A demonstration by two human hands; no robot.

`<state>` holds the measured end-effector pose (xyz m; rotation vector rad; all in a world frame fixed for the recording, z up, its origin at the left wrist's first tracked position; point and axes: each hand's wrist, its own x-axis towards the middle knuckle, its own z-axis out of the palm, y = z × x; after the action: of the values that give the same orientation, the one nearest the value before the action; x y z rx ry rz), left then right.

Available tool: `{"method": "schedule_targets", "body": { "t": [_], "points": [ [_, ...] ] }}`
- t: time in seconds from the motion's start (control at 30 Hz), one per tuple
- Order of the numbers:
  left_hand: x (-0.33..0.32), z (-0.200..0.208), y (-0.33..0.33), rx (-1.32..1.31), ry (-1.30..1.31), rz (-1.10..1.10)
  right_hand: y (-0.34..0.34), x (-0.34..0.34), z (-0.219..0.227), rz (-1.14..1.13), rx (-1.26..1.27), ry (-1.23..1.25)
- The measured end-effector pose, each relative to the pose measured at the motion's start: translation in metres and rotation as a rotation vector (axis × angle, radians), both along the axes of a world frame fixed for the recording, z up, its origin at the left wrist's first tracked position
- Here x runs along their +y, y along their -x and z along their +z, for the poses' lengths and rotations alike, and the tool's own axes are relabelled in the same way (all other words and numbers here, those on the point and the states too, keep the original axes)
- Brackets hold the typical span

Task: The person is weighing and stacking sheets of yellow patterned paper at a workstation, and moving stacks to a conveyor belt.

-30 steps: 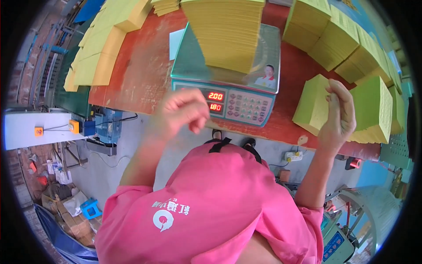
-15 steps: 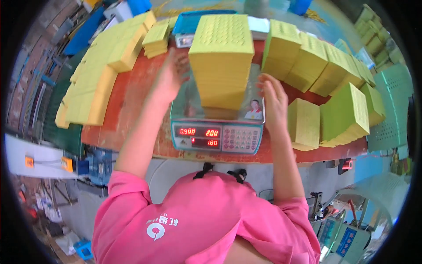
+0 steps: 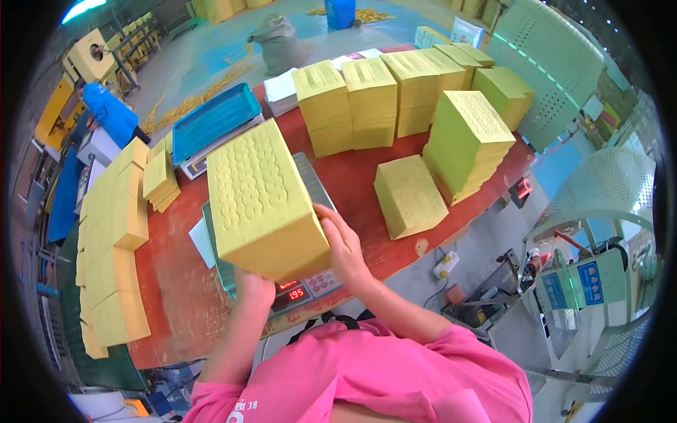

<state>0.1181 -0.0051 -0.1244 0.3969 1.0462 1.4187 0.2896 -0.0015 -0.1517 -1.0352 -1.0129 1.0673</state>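
A tall stack of yellow paper [image 3: 261,194], embossed with rows of round marks on top, is tilted between my two hands above the digital scale [image 3: 324,282]. My left hand [image 3: 255,287] grips its lower near end, the fingers mostly hidden under the paper. Against its right side lies my right hand [image 3: 343,243], fingers closed in on the paper. The stack covers most of the scale's plate. Red digits and part of the keypad show below it.
Yellow stacks line the red table [image 3: 176,282] at left and far right. A single paper block [image 3: 409,196] sits near the right edge, beside a taller stack [image 3: 469,144]. Behind are a blue tray [image 3: 215,121] and a grey sack [image 3: 278,44]. A person in blue [image 3: 109,113] stands far left.
My hands, apart on either side of the stack before, now hold it. The stack has come up off the scale and tilted. My view has turned toward the right.
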Motion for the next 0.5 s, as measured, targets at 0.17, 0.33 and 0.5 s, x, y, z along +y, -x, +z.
{"method": "schedule_targets", "body": {
  "t": [0.17, 0.33, 0.5],
  "points": [
    [-0.011, 0.054, 0.008, 0.068, -0.144, -0.181, -0.004, -0.031, -0.009, -0.128, -0.153, -0.064],
    [0.008, 0.107, 0.015, 0.220, -0.261, -0.478, -0.015, -0.050, -0.010, -0.222, -0.144, 0.084],
    [0.029, 0.107, 0.035, 0.230, -0.056, -0.629, -0.014, -0.043, -0.031, 0.158, 0.580, 0.503]
  ]
}}
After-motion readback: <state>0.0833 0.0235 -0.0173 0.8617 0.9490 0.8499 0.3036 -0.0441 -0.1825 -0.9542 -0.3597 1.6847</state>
